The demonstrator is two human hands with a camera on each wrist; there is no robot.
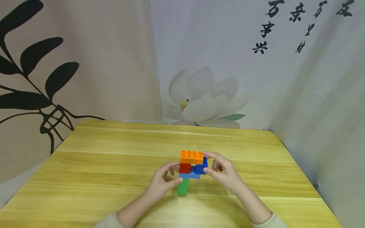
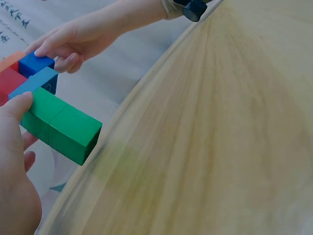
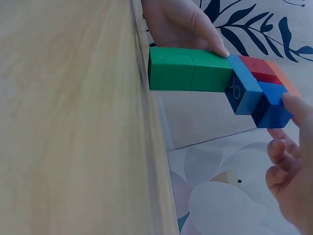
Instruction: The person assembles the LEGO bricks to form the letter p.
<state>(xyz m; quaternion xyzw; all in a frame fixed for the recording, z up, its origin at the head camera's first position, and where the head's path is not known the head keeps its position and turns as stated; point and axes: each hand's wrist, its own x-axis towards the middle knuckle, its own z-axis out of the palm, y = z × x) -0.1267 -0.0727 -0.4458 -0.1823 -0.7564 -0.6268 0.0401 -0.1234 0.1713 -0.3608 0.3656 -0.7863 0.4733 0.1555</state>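
A small tower of toy building bricks stands on the table between both hands. Its leg is made of two green bricks (image 3: 190, 70), with a light blue brick (image 1: 189, 175) lying across them. Above that sit a red brick (image 1: 184, 168) on the left and a dark blue brick (image 1: 200, 169) on the right. An orange brick (image 1: 191, 157) lies on top, its studs showing. My left hand (image 1: 159, 182) grips the tower from the left, thumb by the light blue brick. With thumb and index finger, my right hand (image 1: 226, 172) pinches the dark blue brick, which juts out beyond the orange one.
The wooden table (image 1: 114, 152) spreads out around the tower. Behind it hangs a pale backdrop (image 1: 114, 63) printed with leaves, a lotus and black characters. A light sleeve (image 1: 269, 220) covers the right forearm.
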